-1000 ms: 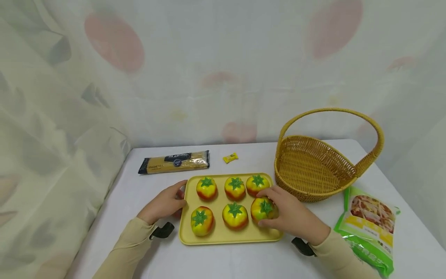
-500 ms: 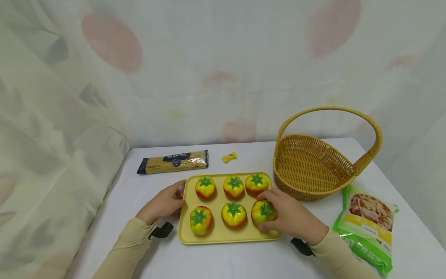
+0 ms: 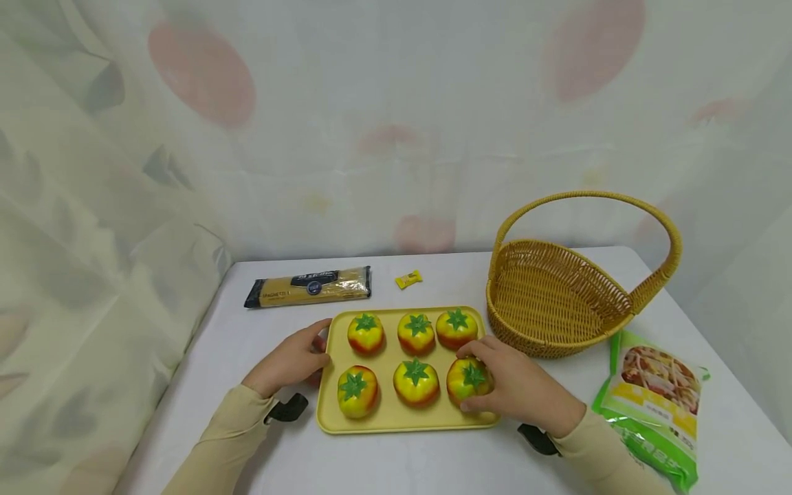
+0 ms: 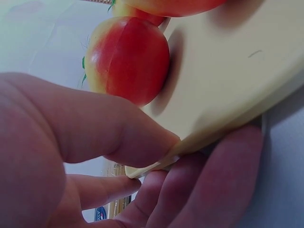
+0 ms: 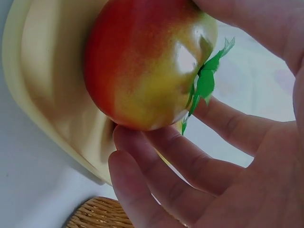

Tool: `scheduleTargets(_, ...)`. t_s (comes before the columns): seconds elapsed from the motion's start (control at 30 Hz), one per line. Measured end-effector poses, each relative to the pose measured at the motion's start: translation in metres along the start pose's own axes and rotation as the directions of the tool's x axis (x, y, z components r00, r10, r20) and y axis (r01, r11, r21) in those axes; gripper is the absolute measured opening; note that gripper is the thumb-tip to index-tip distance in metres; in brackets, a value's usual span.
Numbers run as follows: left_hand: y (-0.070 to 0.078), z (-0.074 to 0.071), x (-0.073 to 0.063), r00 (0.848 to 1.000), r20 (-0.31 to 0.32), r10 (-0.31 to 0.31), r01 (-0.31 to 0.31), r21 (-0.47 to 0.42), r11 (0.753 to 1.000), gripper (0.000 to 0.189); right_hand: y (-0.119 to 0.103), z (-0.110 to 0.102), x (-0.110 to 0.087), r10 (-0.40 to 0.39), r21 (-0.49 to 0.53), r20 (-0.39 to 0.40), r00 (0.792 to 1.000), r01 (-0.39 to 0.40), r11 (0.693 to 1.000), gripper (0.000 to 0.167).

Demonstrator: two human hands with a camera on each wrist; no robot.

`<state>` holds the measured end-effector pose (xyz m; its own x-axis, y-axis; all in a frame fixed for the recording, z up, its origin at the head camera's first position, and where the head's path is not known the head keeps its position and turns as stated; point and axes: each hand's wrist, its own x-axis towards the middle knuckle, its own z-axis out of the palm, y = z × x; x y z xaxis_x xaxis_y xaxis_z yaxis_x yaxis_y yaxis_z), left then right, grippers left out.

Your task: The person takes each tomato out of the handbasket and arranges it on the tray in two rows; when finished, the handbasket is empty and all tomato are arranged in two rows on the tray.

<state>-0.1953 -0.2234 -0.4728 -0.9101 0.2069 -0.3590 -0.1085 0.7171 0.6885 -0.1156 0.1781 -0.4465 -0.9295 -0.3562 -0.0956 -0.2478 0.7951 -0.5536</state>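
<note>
A pale yellow tray (image 3: pixel 383 421) holds several toy tomatoes in two rows, yellow-red with green star-shaped leaves. My left hand (image 3: pixel 292 359) grips the tray's left edge; in the left wrist view the thumb (image 4: pixel 142 137) lies at the rim and the other fingers are under it. At the tray's front right, my right hand (image 3: pixel 520 381) holds a toy tomato (image 3: pixel 460 383) between thumb and fingers. That tomato (image 5: pixel 147 66) appears close up in the right wrist view, with fingertips touching its side. A middle front tomato (image 3: pixel 416 390) sits beside it.
A wicker basket (image 3: pixel 551 295) with a tall handle stands behind and right of the tray. A green food packet (image 3: pixel 656 399) lies at the right. Behind the tray are a spaghetti packet (image 3: pixel 284 292) and a small yellow wrapped piece (image 3: pixel 408 279).
The toy tomato in my right hand has come slightly down and toward the tray's front edge. My left hand stays at the tray's left edge.
</note>
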Motion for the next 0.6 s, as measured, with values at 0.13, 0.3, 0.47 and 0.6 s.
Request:
scheduleTargets(0.13,0.001,0.0,-0.002,1.0,0.005,-0.002,0.002,-0.006,1.0,0.083,0.001,-0.002,0.0,0.006,0.011,0.002,1.0,-0.006,1.0,0.074)
scheduleTargets(0.3,0.003,-0.001,-0.006,1.0,0.006,-0.001,0.001,-0.009,1.0,0.083,0.002,-0.003,0.001,0.01,-0.007,0.004,1.0,-0.01,1.0,0.077)
scheduleTargets(0.47,0.004,-0.002,-0.006,1.0,0.003,0.019,-0.019,0.012,1.0,0.083,0.0,-0.008,0.0,-0.002,-0.02,0.007,1.0,0.002,1.0,0.079)
scheduleTargets(0.6,0.002,-0.003,-0.004,1.0,-0.001,0.024,-0.024,0.032,0.999,0.082,0.0,-0.018,-0.003,-0.046,-0.011,-0.007,0.999,0.046,0.999,0.081)
